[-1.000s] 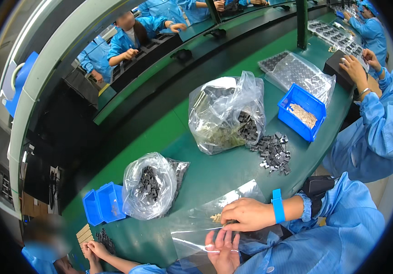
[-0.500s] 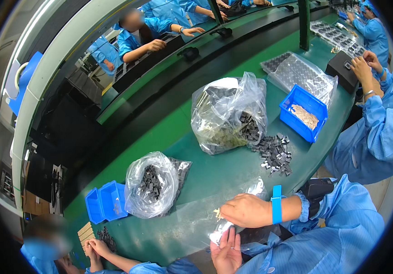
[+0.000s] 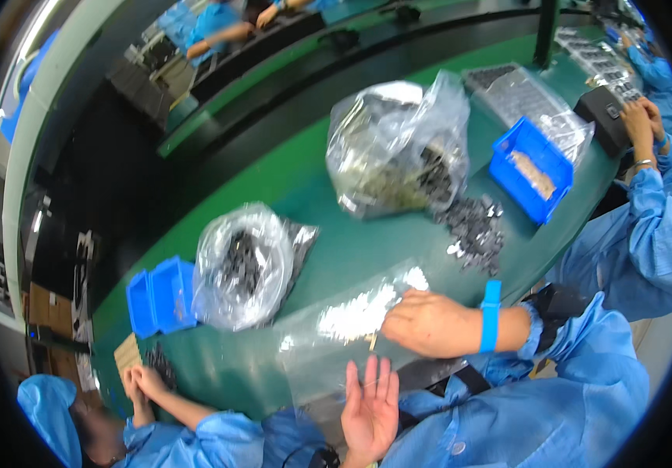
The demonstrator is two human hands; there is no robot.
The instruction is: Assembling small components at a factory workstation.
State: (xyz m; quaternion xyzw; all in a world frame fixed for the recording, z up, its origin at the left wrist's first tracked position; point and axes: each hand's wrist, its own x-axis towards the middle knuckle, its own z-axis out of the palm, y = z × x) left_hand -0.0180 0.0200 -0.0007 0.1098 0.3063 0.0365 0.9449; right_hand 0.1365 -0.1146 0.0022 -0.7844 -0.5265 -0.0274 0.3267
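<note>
My left hand [image 3: 369, 413] spreads palm-up as my right hand [image 3: 430, 324] curls, grip unclear, by a tan piece [image 3: 373, 342] over film [image 3: 355, 316] on the counter [image 3: 344, 261], apparently mid-handling, a steady pinch seemingly needed next.

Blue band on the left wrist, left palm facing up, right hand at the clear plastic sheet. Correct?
Wrong wrist: the head view shows the blue band on the wrist of the right hand. Left hand palm up and right hand at the clear plastic sheet: correct.
</note>
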